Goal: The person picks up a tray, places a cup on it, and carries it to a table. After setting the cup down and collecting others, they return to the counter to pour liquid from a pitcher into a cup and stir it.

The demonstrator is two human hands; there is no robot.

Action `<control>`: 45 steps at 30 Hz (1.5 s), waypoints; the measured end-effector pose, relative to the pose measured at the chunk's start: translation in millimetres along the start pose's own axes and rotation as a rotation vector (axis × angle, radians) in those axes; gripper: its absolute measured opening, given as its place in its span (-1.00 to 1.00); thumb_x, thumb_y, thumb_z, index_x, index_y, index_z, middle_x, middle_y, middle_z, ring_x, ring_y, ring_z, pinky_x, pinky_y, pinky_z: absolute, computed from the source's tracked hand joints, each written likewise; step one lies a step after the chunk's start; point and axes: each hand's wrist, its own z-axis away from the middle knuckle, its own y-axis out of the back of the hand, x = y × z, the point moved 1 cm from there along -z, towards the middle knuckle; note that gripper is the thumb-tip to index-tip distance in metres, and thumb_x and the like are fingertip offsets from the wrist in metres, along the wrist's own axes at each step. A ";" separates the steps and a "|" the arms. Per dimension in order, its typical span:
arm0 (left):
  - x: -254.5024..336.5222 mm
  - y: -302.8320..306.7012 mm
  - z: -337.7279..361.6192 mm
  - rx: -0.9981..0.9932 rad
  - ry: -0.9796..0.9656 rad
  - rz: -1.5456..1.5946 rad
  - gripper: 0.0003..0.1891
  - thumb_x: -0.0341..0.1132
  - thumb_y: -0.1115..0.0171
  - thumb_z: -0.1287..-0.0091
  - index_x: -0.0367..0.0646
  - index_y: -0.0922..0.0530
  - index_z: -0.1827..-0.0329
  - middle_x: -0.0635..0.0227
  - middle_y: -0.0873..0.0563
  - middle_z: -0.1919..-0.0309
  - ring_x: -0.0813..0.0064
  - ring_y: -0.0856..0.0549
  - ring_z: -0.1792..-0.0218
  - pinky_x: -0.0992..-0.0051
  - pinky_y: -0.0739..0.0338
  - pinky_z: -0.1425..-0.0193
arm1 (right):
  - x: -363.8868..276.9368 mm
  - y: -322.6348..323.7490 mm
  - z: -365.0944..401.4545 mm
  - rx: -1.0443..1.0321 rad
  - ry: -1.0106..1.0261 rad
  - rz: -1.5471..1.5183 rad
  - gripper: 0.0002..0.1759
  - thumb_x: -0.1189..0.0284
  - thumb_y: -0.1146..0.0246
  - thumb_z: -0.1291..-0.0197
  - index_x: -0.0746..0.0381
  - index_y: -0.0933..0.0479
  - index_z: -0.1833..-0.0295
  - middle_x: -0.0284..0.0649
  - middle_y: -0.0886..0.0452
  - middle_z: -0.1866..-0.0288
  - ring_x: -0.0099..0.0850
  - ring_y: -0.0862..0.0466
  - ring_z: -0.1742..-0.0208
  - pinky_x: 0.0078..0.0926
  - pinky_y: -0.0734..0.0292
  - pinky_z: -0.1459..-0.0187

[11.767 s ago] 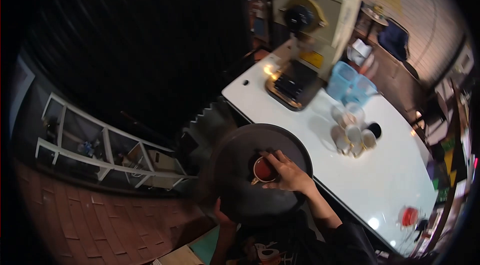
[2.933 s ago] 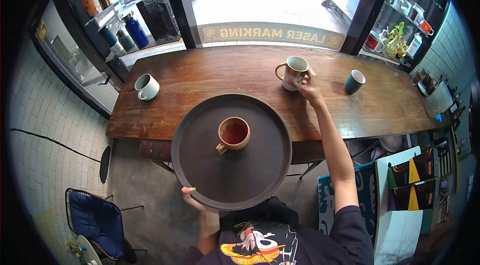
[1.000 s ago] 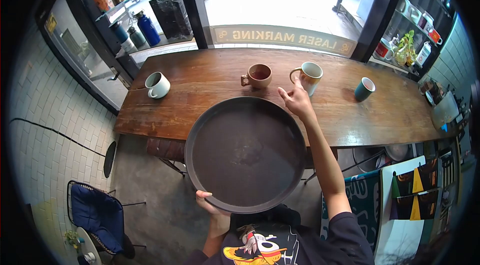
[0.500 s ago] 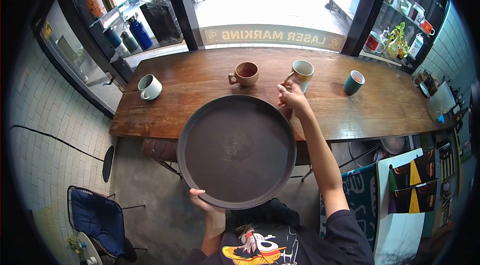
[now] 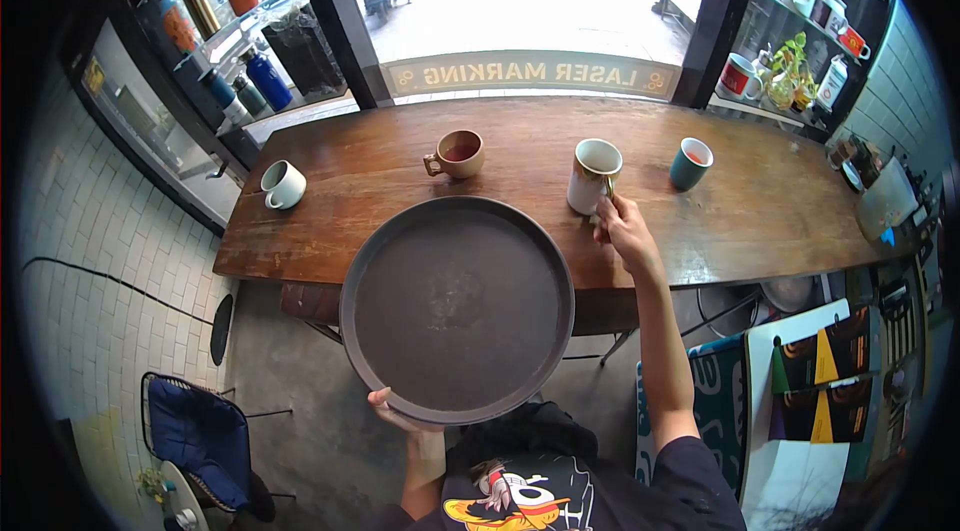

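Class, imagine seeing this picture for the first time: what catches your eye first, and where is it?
A big round dark tray fills the middle, its near rim held by the left hand. Beyond it, on the long wooden table, the right hand grips the handle of a cream mug, which stands between a brown cup and a teal cup.

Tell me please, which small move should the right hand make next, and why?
Probably let go: the right hand pinches the handle of the cream mug, which stands upright on the wooden counter. The tray in the left hand holds no cup, so drawing the hand back seems sensible.
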 end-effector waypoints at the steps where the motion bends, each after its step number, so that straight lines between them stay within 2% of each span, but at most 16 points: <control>1: -5.2 -2.9 0.5 -0.228 0.041 0.166 -0.55 0.02 0.00 -0.16 -0.14 -0.56 0.09 0.29 -0.66 0.10 0.37 -0.66 0.16 0.28 -0.58 0.09 | -2.3 1.5 5.1 -0.015 0.004 0.000 -0.70 0.28 -0.02 -0.42 0.25 -0.40 0.31 -0.44 -0.31 0.60 -0.61 -0.43 0.61 -0.63 -0.35 0.57; 2: -7.6 -0.1 4.4 -0.230 0.025 0.161 -0.55 0.02 0.00 -0.16 -0.14 -0.56 0.09 0.29 -0.66 0.10 0.37 -0.66 0.16 0.28 -0.58 0.09 | -5.6 2.1 10.1 -0.062 0.018 0.026 -0.69 0.26 -0.03 -0.42 0.26 -0.39 0.31 -0.44 -0.29 0.60 -0.61 -0.43 0.60 -0.63 -0.34 0.56; 4: -9.4 10.3 15.5 0.122 -0.122 0.044 -0.46 0.03 -0.04 -0.04 -0.20 -0.56 0.05 0.22 -0.68 0.16 0.17 -0.67 0.20 0.21 -0.61 0.09 | -13.3 1.3 21.4 -0.158 0.089 0.021 -0.65 0.21 -0.05 -0.42 0.25 -0.38 0.34 -0.45 -0.27 0.59 -0.63 -0.41 0.59 -0.64 -0.32 0.54; 8: -17.2 7.4 28.2 0.054 -0.119 -0.130 -0.55 0.07 0.00 -0.18 -0.10 -0.57 0.12 0.34 -0.67 0.18 0.39 -0.66 0.16 0.34 -0.58 0.07 | -36.2 -9.0 49.0 -0.326 0.122 0.039 -0.63 0.27 0.02 -0.45 0.33 -0.41 0.33 -0.41 -0.37 0.61 -0.64 -0.39 0.57 -0.62 -0.31 0.50; 10: -22.2 7.1 40.1 0.284 -0.220 -0.243 -0.47 0.07 -0.01 -0.17 -0.15 -0.51 -0.04 0.25 -0.63 0.08 0.28 -0.64 0.10 0.29 -0.58 0.02 | -46.7 -17.9 63.9 -0.409 0.134 0.072 -0.64 0.28 0.02 -0.45 0.33 -0.41 0.33 -0.41 -0.37 0.61 -0.64 -0.40 0.56 -0.62 -0.31 0.49; 17: -13.5 24.5 100.6 0.326 -0.375 -0.188 -0.28 0.10 -0.05 -0.10 -0.19 -0.35 -0.28 0.18 -0.54 -0.11 0.17 -0.59 -0.04 0.19 -0.57 -0.07 | -40.9 -73.7 109.2 -0.840 0.049 0.171 -0.69 0.30 -0.03 -0.43 0.26 -0.41 0.35 -0.48 -0.38 0.57 -0.69 -0.37 0.49 -0.66 -0.32 0.40; 21: 2.2 35.7 156.8 0.304 -0.487 -0.131 -0.26 0.13 -0.06 -0.08 -0.19 -0.36 -0.27 0.19 -0.56 -0.08 0.17 -0.59 -0.03 0.17 -0.55 -0.08 | -35.0 -125.6 145.2 -1.106 0.069 0.215 -0.69 0.25 -0.02 -0.43 0.31 -0.47 0.14 -0.40 -0.35 0.57 -0.64 -0.38 0.49 -0.58 -0.40 0.37; 26: 15.6 20.2 240.9 0.402 -0.657 -0.212 -0.39 0.11 -0.03 -0.13 -0.14 -0.44 -0.13 0.29 -0.58 -0.05 0.27 -0.59 0.07 0.23 -0.54 0.02 | -22.5 -190.6 207.5 -1.408 0.123 0.269 -0.72 0.31 -0.01 -0.44 0.30 -0.44 0.23 -0.39 -0.40 0.54 -0.64 -0.45 0.45 -0.60 -0.44 0.35; 33: 34.6 61.3 396.9 0.432 -1.067 -0.207 -0.47 0.07 -0.02 -0.13 -0.12 -0.48 -0.03 0.34 -0.59 -0.04 0.33 -0.58 0.13 0.27 -0.52 0.08 | -6.5 -263.3 334.8 -1.776 0.173 0.208 -0.72 0.34 -0.01 -0.44 0.29 -0.43 0.29 -0.43 -0.45 0.50 -0.66 -0.46 0.42 -0.64 -0.43 0.34; 35: 32.3 101.1 449.3 0.459 -1.230 -0.236 -0.50 0.07 -0.01 -0.13 -0.11 -0.49 0.00 0.35 -0.59 -0.03 0.34 -0.58 0.14 0.27 -0.52 0.09 | 4.8 -277.7 369.2 -1.762 0.140 0.190 -0.73 0.34 -0.07 -0.41 0.31 -0.45 0.29 -0.40 -0.43 0.53 -0.61 -0.43 0.46 -0.59 -0.38 0.39; 37: 24.5 156.1 505.0 0.572 -1.468 -0.378 -0.52 0.06 -0.01 -0.13 -0.10 -0.50 0.03 0.37 -0.59 -0.03 0.36 -0.58 0.16 0.28 -0.51 0.11 | 8.0 -294.1 397.3 -1.692 0.536 0.262 -0.79 0.40 -0.20 -0.30 0.36 -0.52 0.27 -0.30 -0.40 0.47 -0.52 -0.45 0.42 -0.55 -0.37 0.37; 38: 15.4 132.7 494.0 1.221 -1.674 -1.162 -0.60 -0.04 0.01 -0.09 -0.11 -0.51 0.15 0.41 -0.61 0.02 0.40 -0.56 0.21 0.34 -0.49 0.17 | 8.7 -300.7 413.7 -1.704 0.538 0.225 -0.81 0.42 -0.21 -0.29 0.37 -0.52 0.25 -0.26 -0.40 0.43 -0.49 -0.46 0.39 -0.52 -0.38 0.36; 39: 19.7 91.1 499.1 1.263 -1.703 -1.150 -0.60 -0.04 0.01 -0.09 -0.11 -0.51 0.15 0.41 -0.61 0.02 0.40 -0.56 0.21 0.34 -0.49 0.17 | 9.6 -306.5 428.9 -1.714 0.538 0.190 -0.83 0.45 -0.22 -0.27 0.37 -0.52 0.23 -0.22 -0.39 0.40 -0.46 -0.47 0.37 -0.50 -0.39 0.35; 41: 30.2 19.7 492.7 0.047 -1.242 -0.050 -0.51 -0.18 0.00 0.08 -0.15 -0.50 0.04 0.24 -0.59 0.05 0.31 -0.60 0.18 0.32 -0.57 0.17 | 24.8 -318.3 457.6 -1.775 0.477 0.057 -0.85 0.47 -0.22 -0.26 0.37 -0.52 0.21 -0.20 -0.40 0.37 -0.44 -0.48 0.34 -0.49 -0.40 0.32; 43: 31.8 1.3 502.6 0.228 -1.370 -0.071 -0.55 -0.18 -0.01 0.05 -0.15 -0.51 0.07 0.29 -0.61 0.07 0.32 -0.58 0.19 0.38 -0.54 0.17 | 31.2 -326.4 478.9 -1.822 0.391 -0.061 -0.87 0.50 -0.21 -0.25 0.37 -0.53 0.20 -0.17 -0.41 0.35 -0.42 -0.49 0.31 -0.48 -0.41 0.29; 45: 35.4 -2.8 511.5 0.414 -1.484 -0.094 -0.59 -0.18 -0.01 0.02 -0.15 -0.51 0.11 0.34 -0.63 0.09 0.33 -0.57 0.19 0.44 -0.51 0.18 | 35.1 -338.3 494.2 -1.818 0.635 0.066 -0.91 0.56 -0.17 -0.27 0.37 -0.52 0.19 -0.18 -0.45 0.32 -0.42 -0.48 0.27 -0.53 -0.41 0.22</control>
